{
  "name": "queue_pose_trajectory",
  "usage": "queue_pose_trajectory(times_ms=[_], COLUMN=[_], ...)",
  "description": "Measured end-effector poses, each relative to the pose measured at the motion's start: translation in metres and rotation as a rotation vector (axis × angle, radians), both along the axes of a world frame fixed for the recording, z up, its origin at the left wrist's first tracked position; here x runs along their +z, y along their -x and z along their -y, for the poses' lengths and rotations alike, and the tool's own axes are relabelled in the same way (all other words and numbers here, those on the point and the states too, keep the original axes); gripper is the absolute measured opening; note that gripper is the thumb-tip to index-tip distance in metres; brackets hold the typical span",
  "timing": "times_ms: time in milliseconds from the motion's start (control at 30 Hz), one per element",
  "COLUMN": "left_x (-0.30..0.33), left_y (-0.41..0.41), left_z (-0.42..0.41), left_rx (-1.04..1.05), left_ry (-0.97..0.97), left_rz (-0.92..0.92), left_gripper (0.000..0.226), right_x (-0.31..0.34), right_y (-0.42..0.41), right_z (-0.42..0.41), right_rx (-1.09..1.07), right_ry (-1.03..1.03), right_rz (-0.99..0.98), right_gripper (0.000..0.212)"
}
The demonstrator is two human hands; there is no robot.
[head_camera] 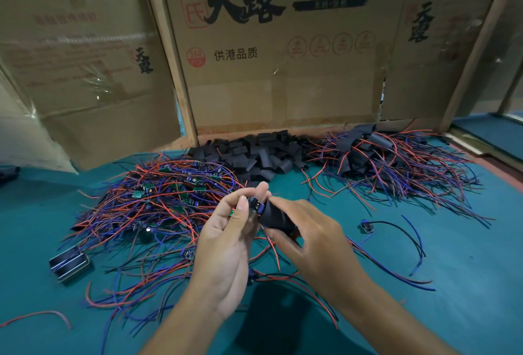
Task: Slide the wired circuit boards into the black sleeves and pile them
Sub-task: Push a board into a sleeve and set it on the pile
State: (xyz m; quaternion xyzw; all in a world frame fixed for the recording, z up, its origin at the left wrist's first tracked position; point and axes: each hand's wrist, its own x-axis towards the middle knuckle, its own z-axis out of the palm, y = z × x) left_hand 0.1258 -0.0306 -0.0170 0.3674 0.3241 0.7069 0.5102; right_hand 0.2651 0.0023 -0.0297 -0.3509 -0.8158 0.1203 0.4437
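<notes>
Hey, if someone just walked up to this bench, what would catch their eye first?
Probably the two hands at the centre: the left hand pinches a small board while the right hand holds a black sleeve against it. Next, the tangle of red and blue wired boards at left, the heap of empty sleeves at the back, and the sleeved pile at right.

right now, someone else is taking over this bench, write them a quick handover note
Left hand pinches a circuit board; right hand grips a black sleeve at the board's end.
Bare wired boards heaped left, empty sleeves at back centre, sleeved ones piled right.
Done: the right pile.
Left: seat this board, pile it, then work through the left heap.
</notes>
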Motion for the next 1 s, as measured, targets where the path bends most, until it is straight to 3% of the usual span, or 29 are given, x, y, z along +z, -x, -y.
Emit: queue_pose_trajectory(times_ms=[333, 700, 1000], left_x=[-0.0032, -0.0045, -0.0021], left_y=[0.001, 0.0055, 0.004], left_z=[0.0009, 0.0013, 0.0023], left_rx=[0.085, 0.268, 0.306], left_ry=[0.01, 0.016, 0.0], left_rz=[-0.112, -0.323, -0.312], left_gripper=[0.02, 0.02, 0.018], right_x=[0.0021, 0.0, 0.0005], right_y=[-0.0007, -0.0028, -0.0045], right_z=[0.0018, -0.0019, -0.0051], right_rx=[-0.018, -0.023, -0.042], right_ry=[-0.055, -0.181, -0.161], right_rz=[-0.075, 0.027, -0.01], right_gripper=[0.041, 0.043, 0.041])
